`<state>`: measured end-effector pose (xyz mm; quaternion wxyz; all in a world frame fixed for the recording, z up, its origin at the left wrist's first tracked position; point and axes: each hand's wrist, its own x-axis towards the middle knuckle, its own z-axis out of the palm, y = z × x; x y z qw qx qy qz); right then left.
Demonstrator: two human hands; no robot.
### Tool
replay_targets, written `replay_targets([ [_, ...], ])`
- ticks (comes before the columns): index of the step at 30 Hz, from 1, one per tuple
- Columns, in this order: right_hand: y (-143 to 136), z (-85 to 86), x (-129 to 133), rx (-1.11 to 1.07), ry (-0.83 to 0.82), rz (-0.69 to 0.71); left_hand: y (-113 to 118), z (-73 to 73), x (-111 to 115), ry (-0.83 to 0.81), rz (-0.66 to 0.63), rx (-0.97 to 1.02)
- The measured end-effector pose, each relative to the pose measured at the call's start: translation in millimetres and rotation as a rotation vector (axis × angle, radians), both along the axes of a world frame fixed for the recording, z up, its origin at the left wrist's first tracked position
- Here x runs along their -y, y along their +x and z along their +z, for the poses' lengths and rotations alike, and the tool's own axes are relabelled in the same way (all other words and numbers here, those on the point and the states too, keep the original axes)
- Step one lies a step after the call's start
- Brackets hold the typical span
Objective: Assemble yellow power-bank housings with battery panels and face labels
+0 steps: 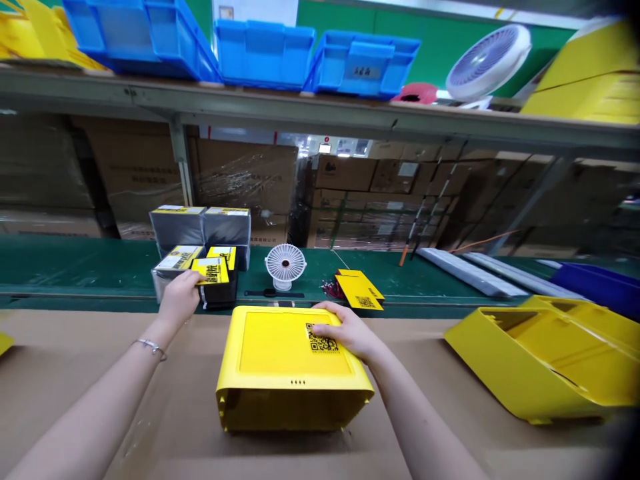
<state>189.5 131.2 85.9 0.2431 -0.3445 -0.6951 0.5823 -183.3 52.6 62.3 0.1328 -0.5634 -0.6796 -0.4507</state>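
Observation:
A yellow plastic housing [270, 343] with a QR code on its top panel and an open hollow front sits on the brown work surface before me. My right hand [345, 330] grips its right rear edge, thumb on the QR code, other fingers over the far side. Off to the left, my left hand [180, 297] has its fingertips closed on a yellow printed label [213, 271] on top of a dark stack [220, 294]. Beside it stand grey-wrapped stacks [177, 227] topped with similar yellow labels.
Behind the housing are a small white fan [285, 265], a black watch-like strap [273, 293] and yellow cards [360, 290]. Another yellow housing [540, 367] lies to the right. Grey bars [470, 272] rest further back. Blue bins [265, 57] line the shelf above.

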Motion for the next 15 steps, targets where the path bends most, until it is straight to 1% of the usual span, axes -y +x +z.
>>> replay_targets([
  [1,1,0.8,0,0.011,0.01,0.01,3,6.7,7,0.087,0.038,0.054],
  [3,1,0.4,0,0.02,0.052,0.007,11,24.7,20,0.266,0.122,0.19],
  [4,0,-0.7,-1,0.02,0.075,0.001,17,35.6,26,0.336,0.148,0.25],
  [5,-1,-2.3,-1,0.02,0.097,-0.007,24,47.4,32,0.395,0.132,0.329],
  [6,-3,-3.9,-2,0.02,0.119,-0.022,33,59.7,39,0.431,0.065,0.434],
  [7,-4,-5.2,-3,0.022,0.144,-0.043,43,71.9,46,0.439,-0.038,0.541],
  [8,-5,-5.5,-3,0.028,0.18,-0.078,54,83.3,54,0.434,-0.213,0.737],
  [9,-5,-4.5,-2,0.033,0.232,-0.127,66,93.0,62,0.371,-0.373,0.895],
  [10,-5,-1.7,2,0.037,0.296,-0.19,79,100.4,71,0.27,-0.482,0.991],
  [11,-4,3.0,8,0.038,0.364,-0.26,92,104.8,80,0.138,-0.561,1.035],
  [12,-2,9.4,16,0.031,0.445,-0.323,104,105.9,89,-0.012,-0.607,1.026],
  [13,-1,17.2,29,0.012,0.538,-0.362,116,103.7,97,-0.168,-0.641,0.984],
  [14,0,25.8,43,-0.011,0.62,-0.37,127,98.5,103,-0.294,-0.664,0.91],
  [15,0,34.4,60,-0.041,0.717,-0.335,137,90.9,108,-0.374,-0.671,0.811],
])
